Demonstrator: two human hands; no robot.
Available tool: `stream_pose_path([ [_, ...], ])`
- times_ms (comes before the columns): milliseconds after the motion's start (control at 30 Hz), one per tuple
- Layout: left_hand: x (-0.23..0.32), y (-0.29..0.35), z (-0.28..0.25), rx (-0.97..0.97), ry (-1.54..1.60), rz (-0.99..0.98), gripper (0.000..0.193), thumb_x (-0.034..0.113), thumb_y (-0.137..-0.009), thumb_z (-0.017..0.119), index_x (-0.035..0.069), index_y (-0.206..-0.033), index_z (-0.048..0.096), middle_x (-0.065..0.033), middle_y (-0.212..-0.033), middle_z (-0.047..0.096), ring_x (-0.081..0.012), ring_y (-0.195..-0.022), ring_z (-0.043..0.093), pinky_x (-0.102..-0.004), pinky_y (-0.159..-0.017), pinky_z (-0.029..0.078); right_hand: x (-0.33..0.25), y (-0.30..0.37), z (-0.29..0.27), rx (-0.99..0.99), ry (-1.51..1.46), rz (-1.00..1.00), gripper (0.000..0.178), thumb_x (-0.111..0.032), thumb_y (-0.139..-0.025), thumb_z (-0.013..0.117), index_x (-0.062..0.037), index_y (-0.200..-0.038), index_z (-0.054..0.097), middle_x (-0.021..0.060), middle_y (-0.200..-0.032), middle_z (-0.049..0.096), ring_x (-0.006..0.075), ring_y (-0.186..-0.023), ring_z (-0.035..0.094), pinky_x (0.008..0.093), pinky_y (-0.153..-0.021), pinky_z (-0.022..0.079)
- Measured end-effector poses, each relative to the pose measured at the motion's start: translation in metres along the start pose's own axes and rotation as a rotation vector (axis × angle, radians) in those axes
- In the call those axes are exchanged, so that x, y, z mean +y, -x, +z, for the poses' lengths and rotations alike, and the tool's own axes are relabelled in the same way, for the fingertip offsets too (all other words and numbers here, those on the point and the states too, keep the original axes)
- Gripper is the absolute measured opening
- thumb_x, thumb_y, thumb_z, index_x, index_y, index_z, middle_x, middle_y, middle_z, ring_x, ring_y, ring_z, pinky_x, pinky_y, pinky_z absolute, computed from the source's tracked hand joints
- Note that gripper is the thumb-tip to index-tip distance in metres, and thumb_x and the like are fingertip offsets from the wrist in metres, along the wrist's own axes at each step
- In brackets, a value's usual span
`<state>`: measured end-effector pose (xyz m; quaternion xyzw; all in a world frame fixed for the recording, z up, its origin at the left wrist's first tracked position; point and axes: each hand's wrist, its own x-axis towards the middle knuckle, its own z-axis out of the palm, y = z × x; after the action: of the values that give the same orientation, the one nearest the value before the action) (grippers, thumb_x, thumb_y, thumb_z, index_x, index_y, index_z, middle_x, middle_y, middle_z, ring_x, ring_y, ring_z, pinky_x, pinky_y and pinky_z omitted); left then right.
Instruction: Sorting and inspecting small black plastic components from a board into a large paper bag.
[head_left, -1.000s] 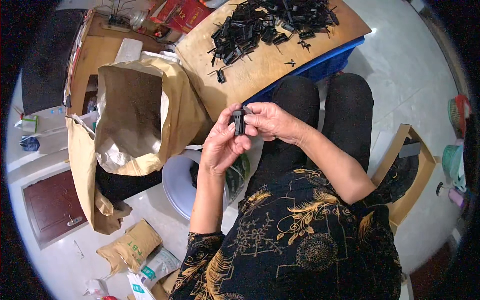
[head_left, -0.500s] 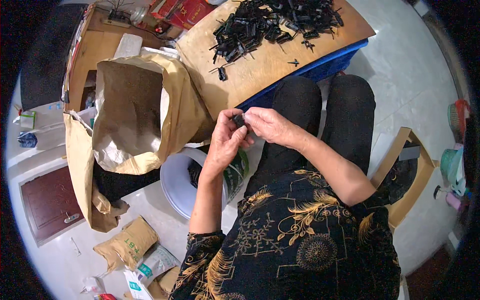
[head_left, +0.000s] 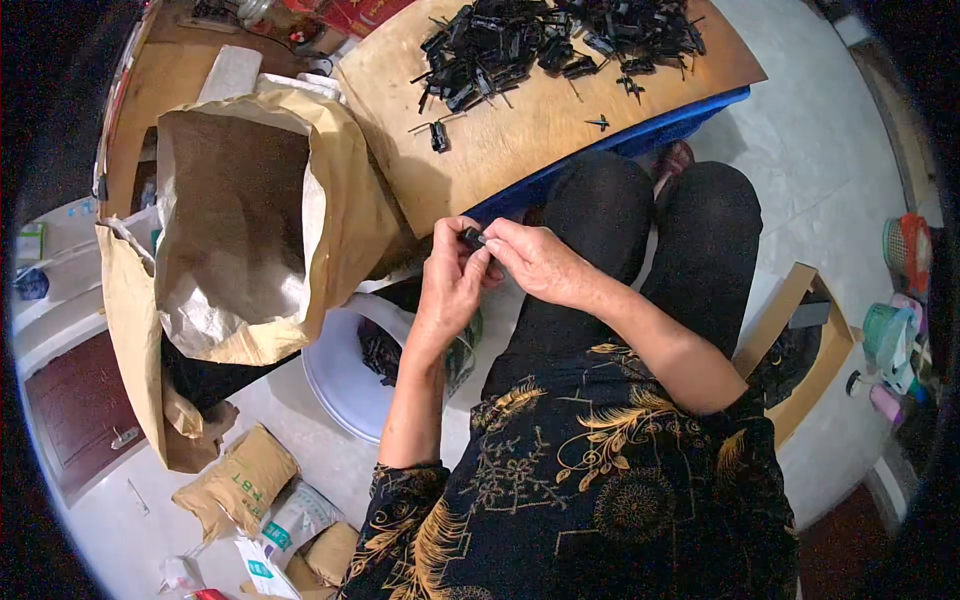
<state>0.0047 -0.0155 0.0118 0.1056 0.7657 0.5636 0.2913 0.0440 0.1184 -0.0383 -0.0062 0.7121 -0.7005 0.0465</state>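
Observation:
A small black plastic part (head_left: 472,238) is pinched between both hands above my lap. My left hand (head_left: 450,275) is closed around it, thumb and fingers pressed together. The fingertips of my right hand (head_left: 540,262) grip its near end from the right side. The part is mostly covered by fingers, so its exact kind does not show. A large heap of similar black plastic parts (head_left: 500,50) lies on the wooden board (head_left: 540,140) ahead of me. One loose black part (head_left: 438,136) with thin prongs sits apart from the heap, and a small pointed piece (head_left: 598,123) lies near the board's edge.
To the left stands an open brown paper sack (head_left: 330,190). Beneath it is a white bucket (head_left: 325,375) with black parts inside. Several filled bags (head_left: 240,480) lie on the floor at lower left. At right is a cardboard box (head_left: 790,420) holding dark items.
The view has shifted slightly, so the sack and bucket appear farther left. Both hands stay together, and more of the black part shows between the fingers.

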Motion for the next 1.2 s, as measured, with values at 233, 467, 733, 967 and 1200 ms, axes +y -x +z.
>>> stream_pose_path([
  [233, -0.004, -0.004, 0.0, 0.13, -0.44, 0.191, 0.022, 0.002, -0.085, 0.05, 0.001, -0.104, 0.039, -0.0123, -0.067, 0.051, -0.0172, -0.057, 0.052, -0.0298, -0.056, 0.044, -0.002, -0.004, 0.003, 0.031, 0.096, 0.05, 0.014, -0.013, -0.091, 0.042, 0.0004, -0.091, 0.046, 0.0153, -0.069, 0.053, 0.0251, -0.064, 0.058, 0.035, -0.057, 0.045],
  [467, -0.022, -0.051, -0.011, 0.153, 0.189, -0.023, 0.01, 0.012, -0.09, 0.045, 0.003, -0.092, 0.041, -0.0101, -0.068, 0.055, -0.015, -0.055, 0.053, -0.0268, -0.053, 0.045, 0.011, -0.011, 0.006, 0.202, -0.047, 0.107, 0.016, -0.016, -0.091, 0.044, -0.0028, -0.1, 0.048, 0.0035, -0.063, 0.047, 0.0117, -0.055, 0.047, 0.0273, -0.051, 0.04],
  [733, -0.044, -0.141, -0.052, 0.491, -0.42, 0.01, 0.027, 0.026, -0.084, 0.057, 0.0, -0.087, 0.05, -0.0109, -0.065, 0.057, -0.0223, -0.059, 0.055, -0.034, -0.056, 0.044, 0.001, -0.01, 0.002, 0.138, -0.047, 0.068, 0.016, -0.015, -0.09, 0.048, -0.0036, -0.102, 0.047, 0.0, -0.062, 0.042, 0.0073, -0.055, 0.04, 0.0237, -0.05, 0.037],
  [967, -0.064, -0.15, -0.064, 0.534, -0.809, 0.478, 0.028, 0.011, -0.077, 0.058, -0.002, -0.1, 0.051, -0.0206, -0.086, 0.057, -0.0314, -0.077, 0.056, -0.0394, -0.068, 0.044, 0.003, -0.01, 0.008, 0.116, -0.095, 0.061, 0.016, -0.013, -0.09, 0.048, -0.0026, -0.102, 0.047, -0.0018, -0.064, 0.042, 0.006, -0.055, 0.038, 0.0224, -0.05, 0.035],
  [1200, -0.018, -0.078, -0.041, 0.101, -0.206, 0.11, 0.018, 0.008, -0.081, 0.054, 0.0, -0.097, 0.056, -0.0041, -0.072, 0.054, -0.011, -0.059, 0.05, -0.0233, -0.052, 0.041, -0.011, -0.004, -0.016, 0.287, -0.176, 0.036, 0.028, -0.012, -0.088, 0.051, -0.0014, -0.113, 0.044, -0.0042, -0.061, 0.039, 0.004, -0.055, 0.034, 0.0203, -0.049, 0.032],
])
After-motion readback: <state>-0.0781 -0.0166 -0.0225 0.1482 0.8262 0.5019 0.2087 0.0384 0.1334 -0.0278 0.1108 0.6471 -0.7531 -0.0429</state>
